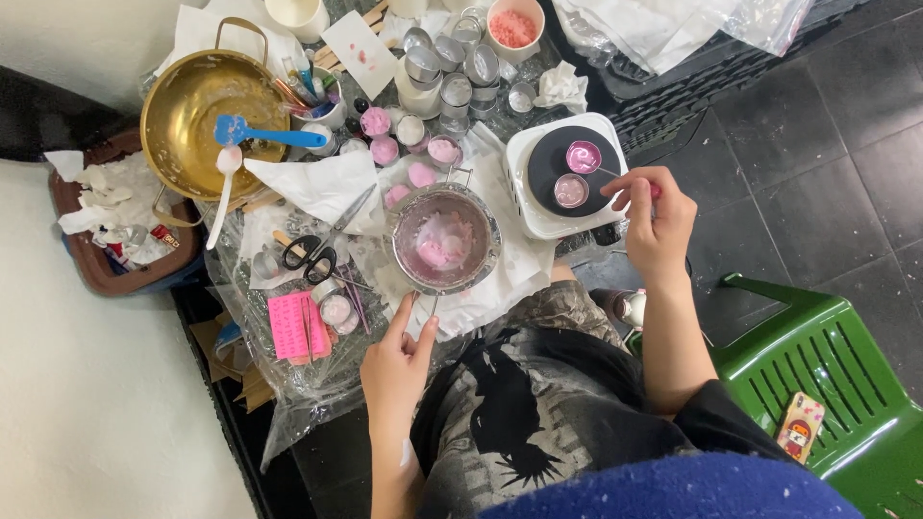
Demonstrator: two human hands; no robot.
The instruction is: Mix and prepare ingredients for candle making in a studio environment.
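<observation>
The small steel pot (444,238), holding pale pink residue, sat on white paper at the table's near edge, just left of the white hotplate (562,173). My left hand (399,360) pinched the pot's thin handle at its near end, thumb and forefinger closed together on it. My right hand (657,216) was closed on a thin tool whose far end reached toward the two small tins (577,173) of pink liquid standing on the hotplate's dark disc; what kind of tool it was I could not tell.

Further left lay black-handled scissors (310,256) and a pink mould (296,325). A brass bowl (207,115) with a blue spatula (264,133) stood at the far left, empty tins (452,62) at the back, and a green chair (827,375) to my right.

Assessment: the handle grip was narrow, so the pot would be best kept level and steady on the paper. The right hand's tool would be best moved slowly, as the tins sat close together and appeared well filled. The crowded table left little room, so elbows should be held in.
</observation>
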